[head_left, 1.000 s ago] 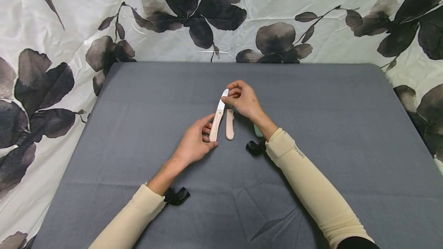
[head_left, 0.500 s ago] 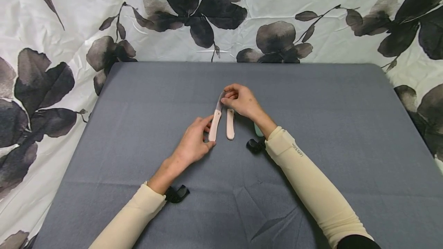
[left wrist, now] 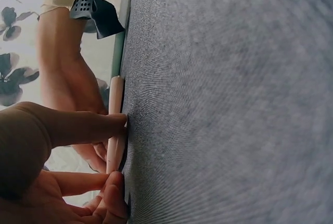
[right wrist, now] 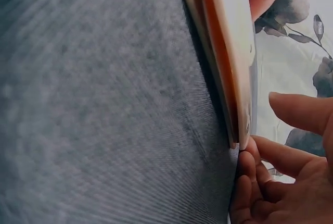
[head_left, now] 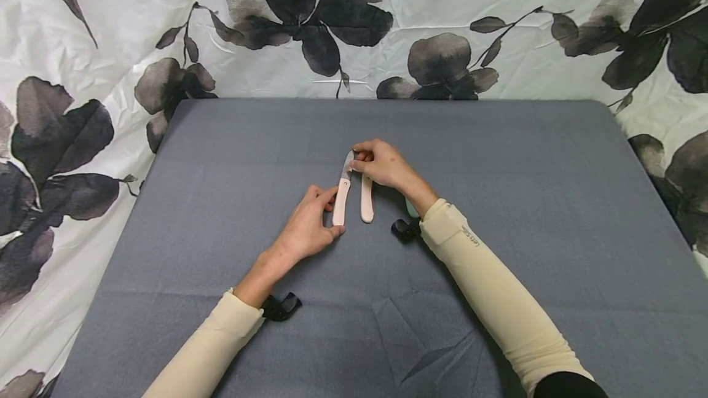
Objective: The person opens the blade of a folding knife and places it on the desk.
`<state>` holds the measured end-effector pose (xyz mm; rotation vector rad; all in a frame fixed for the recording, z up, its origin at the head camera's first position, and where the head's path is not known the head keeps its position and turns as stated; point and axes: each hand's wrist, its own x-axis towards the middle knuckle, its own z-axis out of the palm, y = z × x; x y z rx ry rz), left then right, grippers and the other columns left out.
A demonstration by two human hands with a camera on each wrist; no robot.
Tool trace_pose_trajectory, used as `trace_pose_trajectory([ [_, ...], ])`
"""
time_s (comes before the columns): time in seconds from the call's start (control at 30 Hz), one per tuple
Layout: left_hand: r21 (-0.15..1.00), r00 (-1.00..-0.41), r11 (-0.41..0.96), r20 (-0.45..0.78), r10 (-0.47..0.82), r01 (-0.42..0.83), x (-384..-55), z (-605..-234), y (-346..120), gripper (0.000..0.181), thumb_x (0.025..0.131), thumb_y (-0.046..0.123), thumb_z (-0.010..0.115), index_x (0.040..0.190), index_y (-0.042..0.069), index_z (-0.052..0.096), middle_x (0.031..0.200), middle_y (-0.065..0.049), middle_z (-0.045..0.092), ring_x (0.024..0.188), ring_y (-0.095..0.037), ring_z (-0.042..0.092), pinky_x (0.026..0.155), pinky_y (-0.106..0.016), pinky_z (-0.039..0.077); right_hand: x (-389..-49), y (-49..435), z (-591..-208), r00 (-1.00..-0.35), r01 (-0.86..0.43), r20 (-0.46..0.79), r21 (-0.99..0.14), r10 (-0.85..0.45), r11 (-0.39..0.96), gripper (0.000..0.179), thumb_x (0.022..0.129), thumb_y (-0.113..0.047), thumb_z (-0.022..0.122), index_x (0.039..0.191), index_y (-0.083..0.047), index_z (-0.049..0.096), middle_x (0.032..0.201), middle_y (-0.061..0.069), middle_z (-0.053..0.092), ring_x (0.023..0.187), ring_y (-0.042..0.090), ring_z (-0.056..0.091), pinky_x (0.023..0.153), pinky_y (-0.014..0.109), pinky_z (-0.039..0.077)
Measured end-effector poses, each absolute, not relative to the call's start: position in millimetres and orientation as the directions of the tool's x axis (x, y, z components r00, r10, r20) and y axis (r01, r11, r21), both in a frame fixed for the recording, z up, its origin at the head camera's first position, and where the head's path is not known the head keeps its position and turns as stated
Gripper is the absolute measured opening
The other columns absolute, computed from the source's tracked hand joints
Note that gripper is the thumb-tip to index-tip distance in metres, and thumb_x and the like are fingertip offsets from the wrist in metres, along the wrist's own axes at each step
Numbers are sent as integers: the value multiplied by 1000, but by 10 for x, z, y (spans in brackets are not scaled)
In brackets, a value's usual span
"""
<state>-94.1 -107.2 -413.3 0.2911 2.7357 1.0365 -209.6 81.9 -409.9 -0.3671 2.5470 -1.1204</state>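
An unfolded folding knife [head_left: 340, 202] with a pale pink handle and a silvery blade lies between my hands on the grey cloth. My left hand [head_left: 308, 226] holds its handle, thumb at the near end and fingertips along the left side. Over at the blade tip is my right hand [head_left: 383, 163], its index fingertip beside the tip. In the right wrist view my right thumb [right wrist: 302, 110] stands raised apart from the fingers. A second pale pink handle [head_left: 367, 201] lies just right of the knife, its far end partly hidden by my right hand.
A green item [head_left: 412, 209] shows partly beneath my right wrist. The grey cloth [head_left: 498, 158] covers the table, creased near the front. A white floral sheet [head_left: 354, 17] lies beyond the table's far edge. Black wrist mounts [head_left: 282, 307] hang near the cloth.
The knife's blade tip has swung a little left and come nearer, and the knife sits slightly lower. My right hand has followed left and nearer. My left hand has barely shifted.
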Motion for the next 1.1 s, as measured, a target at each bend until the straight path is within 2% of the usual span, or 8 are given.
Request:
trace_pose_trajectory([
  [0.3,683,-964,724,-121,238,93,-936,-4140,-1065,76,83,6,85,150,-2,49,125,-16,54,112,-29,59,102,-44,50,-2109,820,-4106,-897,-131,-202,-727,-392,674,55,104,-22,62,153,0,49,122,18,59,102,27,52,87,37,43],
  [0.43,698,-967,710,-112,229,88,-929,-4131,-1073,78,82,5,85,150,-3,48,126,-16,54,112,-28,59,102,-44,50,-2078,824,-4101,-905,-116,-191,-749,-380,652,51,104,-22,62,150,0,53,122,17,57,102,26,51,87,36,42],
  [0.57,713,-969,695,-100,226,88,-917,-4121,-1070,79,84,7,85,152,-1,47,126,-17,53,109,-28,58,99,-45,50,-2053,841,-4097,-918,-90,-183,-766,-351,636,47,104,-23,63,145,-2,56,121,15,60,104,26,54,88,35,46],
  [0.8,724,-980,672,28,198,156,-897,-4116,-1051,66,86,12,85,145,2,57,121,-15,57,105,-29,58,94,-44,50,-2008,892,-4049,-922,-106,-169,-757,-349,645,43,103,-22,64,140,-1,59,123,17,62,108,29,58,92,41,50],
  [0.97,734,-962,623,174,211,269,-889,-4094,-993,51,85,5,84,132,3,67,109,-14,63,100,-27,62,94,-43,53,-1956,962,-3992,-918,-149,-160,-709,-363,689,40,103,-22,64,136,1,62,126,20,62,114,33,60,100,46,50],
  [1.1,732,-945,601,205,256,322,-882,-4077,-910,45,85,1,82,128,2,69,106,-14,65,97,-26,63,90,-41,55,-1922,1014,-3949,-912,-167,-169,-678,-373,716,40,103,-23,64,135,1,63,127,22,61,117,35,59,103,49,49],
])
